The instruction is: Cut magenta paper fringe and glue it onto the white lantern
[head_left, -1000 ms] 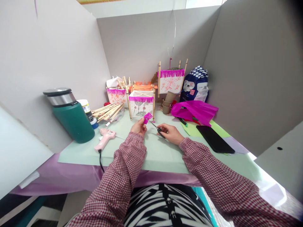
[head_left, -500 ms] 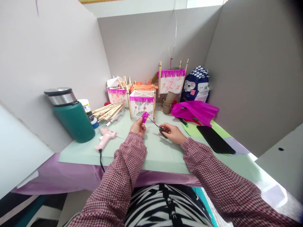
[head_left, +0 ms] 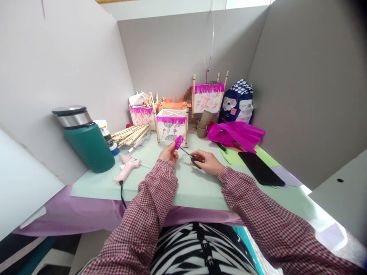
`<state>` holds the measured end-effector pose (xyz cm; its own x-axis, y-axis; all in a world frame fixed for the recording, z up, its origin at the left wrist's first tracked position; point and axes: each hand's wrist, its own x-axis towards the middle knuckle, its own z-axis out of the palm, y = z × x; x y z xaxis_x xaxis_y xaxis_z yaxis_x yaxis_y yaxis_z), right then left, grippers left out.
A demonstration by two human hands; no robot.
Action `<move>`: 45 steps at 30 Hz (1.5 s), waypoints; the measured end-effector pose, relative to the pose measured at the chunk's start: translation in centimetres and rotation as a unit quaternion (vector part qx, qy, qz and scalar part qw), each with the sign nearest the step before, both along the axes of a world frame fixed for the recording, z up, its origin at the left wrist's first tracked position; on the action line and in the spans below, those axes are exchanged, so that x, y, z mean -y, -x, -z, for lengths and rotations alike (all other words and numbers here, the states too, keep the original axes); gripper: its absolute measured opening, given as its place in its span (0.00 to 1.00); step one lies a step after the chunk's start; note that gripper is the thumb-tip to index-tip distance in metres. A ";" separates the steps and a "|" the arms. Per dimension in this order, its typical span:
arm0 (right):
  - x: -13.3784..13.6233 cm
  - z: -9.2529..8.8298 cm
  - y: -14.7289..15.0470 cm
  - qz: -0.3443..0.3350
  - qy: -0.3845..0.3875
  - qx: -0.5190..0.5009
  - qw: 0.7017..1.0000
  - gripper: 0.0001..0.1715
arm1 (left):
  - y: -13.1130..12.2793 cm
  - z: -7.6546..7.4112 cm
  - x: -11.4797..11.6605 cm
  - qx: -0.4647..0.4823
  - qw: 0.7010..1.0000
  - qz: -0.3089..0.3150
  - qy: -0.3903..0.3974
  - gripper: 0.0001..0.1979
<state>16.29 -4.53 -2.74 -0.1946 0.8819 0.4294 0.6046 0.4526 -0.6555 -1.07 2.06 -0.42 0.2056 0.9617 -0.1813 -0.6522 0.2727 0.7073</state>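
Between the fingertips of my left hand [head_left: 168,154] is a small piece of magenta crepe paper [head_left: 179,141], its edge cut into fringe. My right hand [head_left: 208,162] is closed around the black handles of a pair of scissors [head_left: 196,162]. The blades point left and reach the lower edge of the paper; whether they are parted is too small to tell. Just behind stands a white paper lantern [head_left: 171,128] with drawings, a magenta fringe and wooden stick corners.
To the left are a green bottle [head_left: 88,147], a pink glue gun [head_left: 127,168] with its cord, and a pile of wooden sticks [head_left: 132,135]. On the right lie a magenta sheet [head_left: 237,133] and a black phone [head_left: 260,169]. Another fringed lantern [head_left: 207,100] stands behind.
The magenta piece has shifted slightly right in my left hand, and my right hand with the scissors has come slightly left, bringing the blades to the paper's edge.
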 end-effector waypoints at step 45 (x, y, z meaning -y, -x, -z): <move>-0.3 0.3 -0.2 0.009 -0.011 0.001 1.000 0.14 | -0.2 -0.6 0.6 -0.015 1.000 -0.002 0.007 0.02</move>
